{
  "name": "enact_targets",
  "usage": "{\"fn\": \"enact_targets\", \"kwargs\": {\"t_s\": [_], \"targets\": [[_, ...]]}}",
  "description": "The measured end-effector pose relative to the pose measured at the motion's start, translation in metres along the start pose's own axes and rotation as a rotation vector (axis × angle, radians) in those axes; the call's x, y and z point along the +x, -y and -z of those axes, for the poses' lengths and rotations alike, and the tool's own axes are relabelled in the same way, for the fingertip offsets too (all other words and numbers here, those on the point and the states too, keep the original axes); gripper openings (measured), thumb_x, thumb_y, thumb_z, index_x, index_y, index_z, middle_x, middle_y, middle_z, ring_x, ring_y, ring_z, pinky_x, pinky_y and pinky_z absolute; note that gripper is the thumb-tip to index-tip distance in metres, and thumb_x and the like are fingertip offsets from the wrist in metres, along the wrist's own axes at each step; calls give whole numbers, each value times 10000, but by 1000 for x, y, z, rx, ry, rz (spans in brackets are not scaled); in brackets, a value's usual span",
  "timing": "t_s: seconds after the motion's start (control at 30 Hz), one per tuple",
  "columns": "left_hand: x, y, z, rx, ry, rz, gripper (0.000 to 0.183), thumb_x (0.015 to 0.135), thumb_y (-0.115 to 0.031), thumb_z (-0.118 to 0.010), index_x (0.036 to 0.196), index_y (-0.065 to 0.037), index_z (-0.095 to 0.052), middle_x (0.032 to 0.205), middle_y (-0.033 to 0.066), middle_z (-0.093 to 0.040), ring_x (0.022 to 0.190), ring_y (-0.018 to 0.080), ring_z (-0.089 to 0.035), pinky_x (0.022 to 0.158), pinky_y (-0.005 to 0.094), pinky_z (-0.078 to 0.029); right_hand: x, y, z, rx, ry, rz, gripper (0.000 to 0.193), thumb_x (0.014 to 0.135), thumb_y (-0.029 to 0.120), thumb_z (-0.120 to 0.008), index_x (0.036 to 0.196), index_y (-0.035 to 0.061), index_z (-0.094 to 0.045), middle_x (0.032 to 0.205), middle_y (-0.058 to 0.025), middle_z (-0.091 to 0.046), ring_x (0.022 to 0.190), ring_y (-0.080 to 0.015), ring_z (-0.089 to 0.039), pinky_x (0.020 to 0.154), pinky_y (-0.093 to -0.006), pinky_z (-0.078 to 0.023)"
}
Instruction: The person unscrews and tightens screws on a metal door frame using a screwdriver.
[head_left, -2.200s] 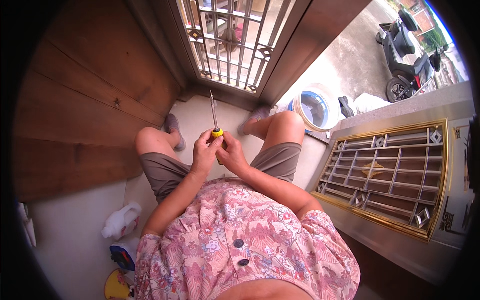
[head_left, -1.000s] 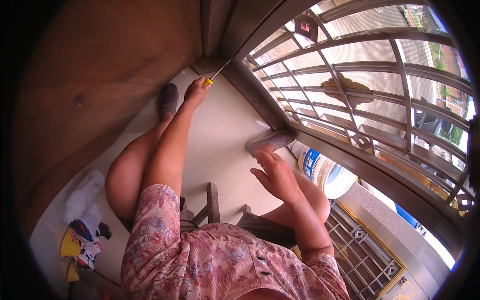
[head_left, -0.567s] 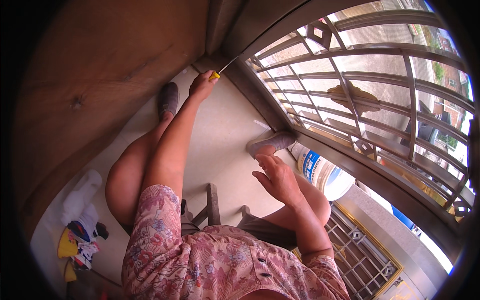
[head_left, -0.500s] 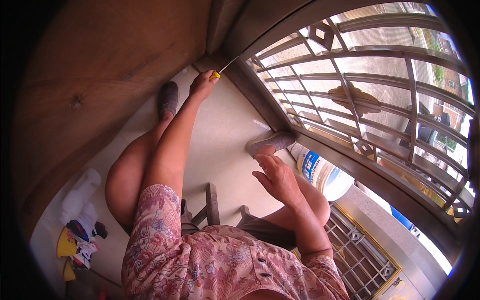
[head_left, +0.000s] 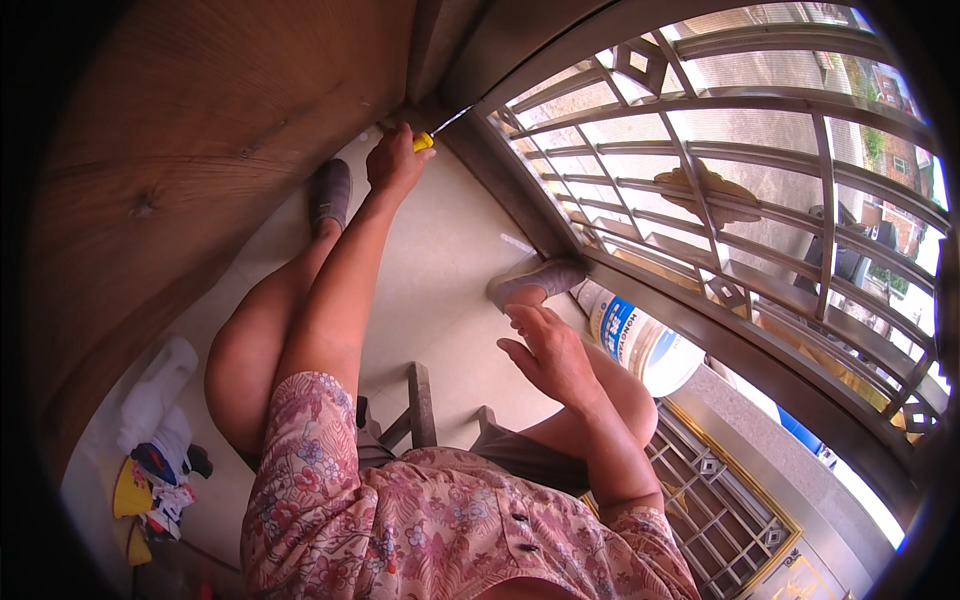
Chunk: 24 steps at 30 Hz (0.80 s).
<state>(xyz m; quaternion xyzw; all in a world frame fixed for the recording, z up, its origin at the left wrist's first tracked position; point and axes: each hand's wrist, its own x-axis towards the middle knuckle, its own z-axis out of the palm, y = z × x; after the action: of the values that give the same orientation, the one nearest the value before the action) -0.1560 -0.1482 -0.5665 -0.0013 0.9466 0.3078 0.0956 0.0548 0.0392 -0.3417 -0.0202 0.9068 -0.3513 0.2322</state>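
Note:
My left hand [head_left: 393, 162] is closed round the yellow handle of a screwdriver [head_left: 424, 142]. Its thin metal shaft slants up and right, and the tip meets the lower edge of the metal door frame [head_left: 515, 185] near the corner. Above my right shin hangs my right hand [head_left: 550, 352], empty, its thumb apart from the loosely bent fingers. Beyond that hand is my grey right shoe [head_left: 540, 283], close to the door frame.
A brown wooden panel [head_left: 220, 130] rises on the left, a barred metal door [head_left: 690, 160] on the right. White-and-blue buckets [head_left: 640, 345] stand beside my right knee. A wooden stool [head_left: 422, 405] is between my legs. Cloths and a yellow item [head_left: 132, 487] lie at lower left.
My left hand has shifted slightly up and left with the screwdriver, and its grip looks turned, showing more of the handle. The right hand has barely moved.

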Motion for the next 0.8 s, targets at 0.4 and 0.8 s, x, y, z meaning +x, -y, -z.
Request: {"fn": "enact_targets", "kwargs": {"t_s": [0.4,0.8], "targets": [[20,16,-9,-92,281,57,320,828,-342,-598,876,-26,-592,862,193,-639,861,365,-615,712,466,-472,-1,2,2,17,7,-31,370,767,174,-686,1071,21,-540,873,-116,-579,866,-302,-562,734,-396,-467],[19,-14,-4,140,168,38,426,724,-327,-727,995,-40,-566,1008,164,-640,943,330,-620,786,436,-496,-3,1,2,24,4,-44,371,767,180,-683,1071,25,-536,897,-128,-575,890,-322,-558,743,-411,-466]]}}
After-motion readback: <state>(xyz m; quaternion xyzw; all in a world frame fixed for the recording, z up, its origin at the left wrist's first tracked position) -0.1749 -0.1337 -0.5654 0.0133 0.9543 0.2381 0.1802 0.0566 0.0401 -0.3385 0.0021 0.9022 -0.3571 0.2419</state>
